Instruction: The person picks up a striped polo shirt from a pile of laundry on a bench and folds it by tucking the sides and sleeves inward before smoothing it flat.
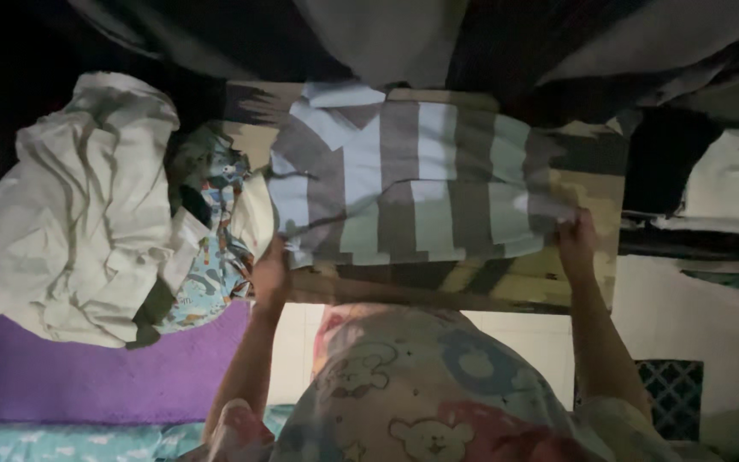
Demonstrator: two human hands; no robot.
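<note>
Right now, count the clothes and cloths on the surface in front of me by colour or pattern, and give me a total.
Grey and white striped shirt, held at its edge by the left hand and right hand: 1
Crumpled cream cloth: 1
Colourful printed cloth: 1
Folded white garment, far right: 1
Total: 4

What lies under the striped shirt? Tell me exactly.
The striped shirt lies flat on a patterned dark-and-tan surface, which shows around its edges. The left hand and right hand hold its near corners. Whatever lies beneath its middle is covered.
</note>
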